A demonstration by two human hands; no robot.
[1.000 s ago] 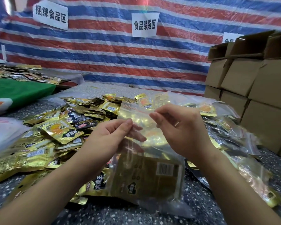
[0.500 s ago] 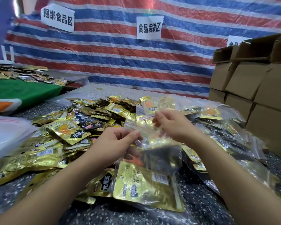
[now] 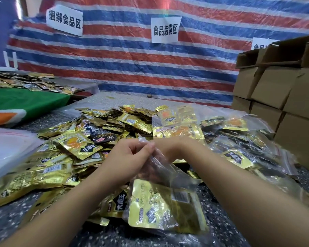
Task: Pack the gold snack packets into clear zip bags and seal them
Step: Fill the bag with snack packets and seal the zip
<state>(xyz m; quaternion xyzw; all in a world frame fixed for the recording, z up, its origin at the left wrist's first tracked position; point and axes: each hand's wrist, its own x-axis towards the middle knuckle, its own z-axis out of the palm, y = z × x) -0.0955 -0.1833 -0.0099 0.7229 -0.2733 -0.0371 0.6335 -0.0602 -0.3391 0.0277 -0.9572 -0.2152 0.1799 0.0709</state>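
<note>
Our left hand (image 3: 130, 154) and right hand (image 3: 169, 148) have slid together, fingers (image 3: 146, 148) pinching the zip bag (image 3: 168, 175) top above its gold packets (image 3: 161, 209), so sealing looks nearly finished.

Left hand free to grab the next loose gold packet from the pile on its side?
Probably not yet. The left hand is pinching the zip bag top with the right hand; the loose packets lie unobstructed beside it.
</note>
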